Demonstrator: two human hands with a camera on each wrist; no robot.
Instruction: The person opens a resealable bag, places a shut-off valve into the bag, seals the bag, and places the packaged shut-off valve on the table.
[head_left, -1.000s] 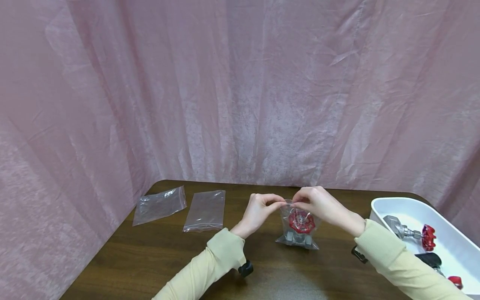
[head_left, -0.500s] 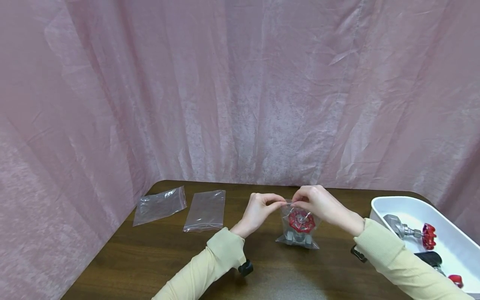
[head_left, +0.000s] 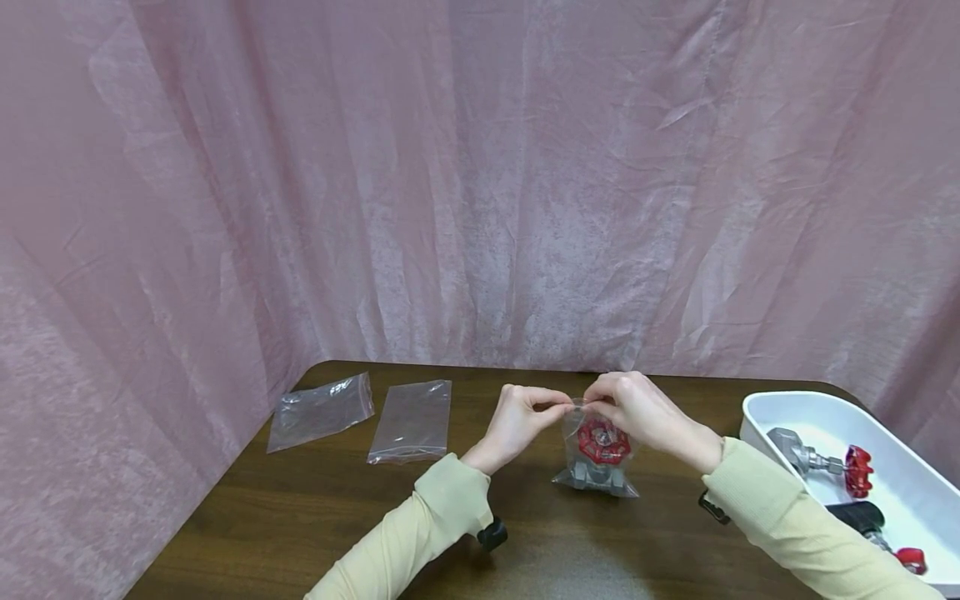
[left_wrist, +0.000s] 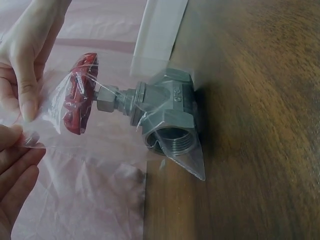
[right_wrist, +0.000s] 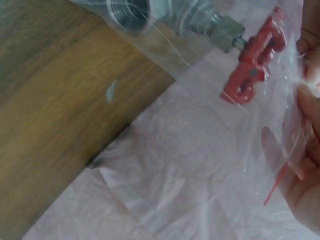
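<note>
A steel valve with a red handwheel [head_left: 603,442] stands on the table inside a clear zip bag [head_left: 573,477]. In the left wrist view the valve body [left_wrist: 167,100] shows a threaded opening, with the plastic wrapped loosely around it. My left hand [head_left: 513,423] pinches the top edge of the bag between thumb and fingers. Close beside it, my right hand [head_left: 647,408] pinches the same edge, to the right. A red line [right_wrist: 276,184] on the bag's mouth shows near the fingers in the right wrist view.
Two more clear bags lie flat at the left, one zip bag [head_left: 321,412] near the table's edge and another zip bag [head_left: 411,421] beside it. A white tray [head_left: 772,402] at the right holds a red-wheeled valve [head_left: 810,458] and a black-and-red piece [head_left: 858,517]. Pink curtain [head_left: 480,183] hangs behind.
Both hands keep their pinch at the bag's top and have barely moved. The right forearm has shifted very slightly to the left. The bagged valve stays in place.
</note>
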